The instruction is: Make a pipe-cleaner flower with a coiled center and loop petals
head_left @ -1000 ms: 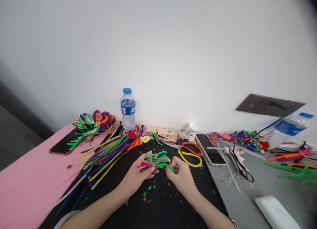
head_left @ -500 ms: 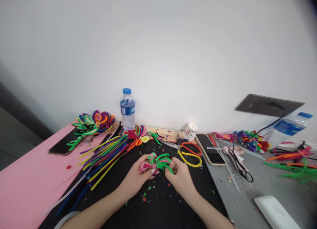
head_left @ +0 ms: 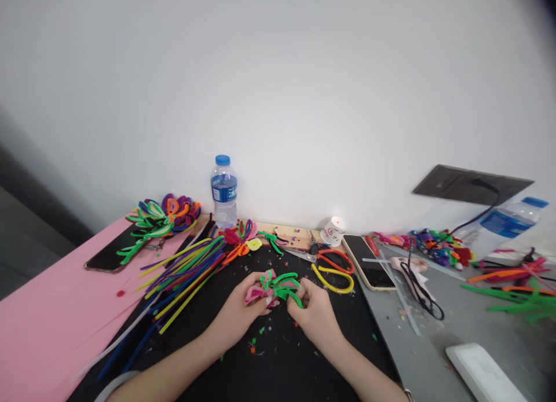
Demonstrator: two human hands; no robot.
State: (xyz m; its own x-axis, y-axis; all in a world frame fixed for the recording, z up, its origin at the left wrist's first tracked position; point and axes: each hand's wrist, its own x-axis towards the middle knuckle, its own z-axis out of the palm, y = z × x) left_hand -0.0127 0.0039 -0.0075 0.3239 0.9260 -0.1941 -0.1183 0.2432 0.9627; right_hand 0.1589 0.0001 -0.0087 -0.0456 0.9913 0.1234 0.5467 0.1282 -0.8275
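Two bottles are on show. One bottle (head_left: 225, 192) stands upright at the far wall, blue cap on; how full it is can't be read. A second bottle (head_left: 504, 223) lies tilted at the far right, cap pointing right, contents unclear. A small white cup (head_left: 333, 231) lies on its side by the wall; its inside is hidden.

At the centre, the left hand (head_left: 243, 310) and right hand (head_left: 313, 312) sit close together, both pinched onto a flower (head_left: 274, 287) of pink and green pipe cleaners. The left fingers grip the pink loops and the right fingers close on the green ones. The flower is held just above the black mat (head_left: 278, 361), its long axis running left to right, pink end left, green loops fanning right and away.

Room to move is tight on the far side. A fan of pipe cleaners (head_left: 185, 271) slants in from the left, near the left hand. Scissors (head_left: 324, 258) and a yellow loop (head_left: 334, 280) lie just beyond the right hand. A phone (head_left: 369, 262) straddles the mat's right edge, and a glue gun (head_left: 410, 266) lies past it on the grey table (head_left: 434, 355). Pink paper (head_left: 43, 326) borders the mat on the left, with another phone (head_left: 108, 254) on it. The near mat between the forearms carries only small scraps.
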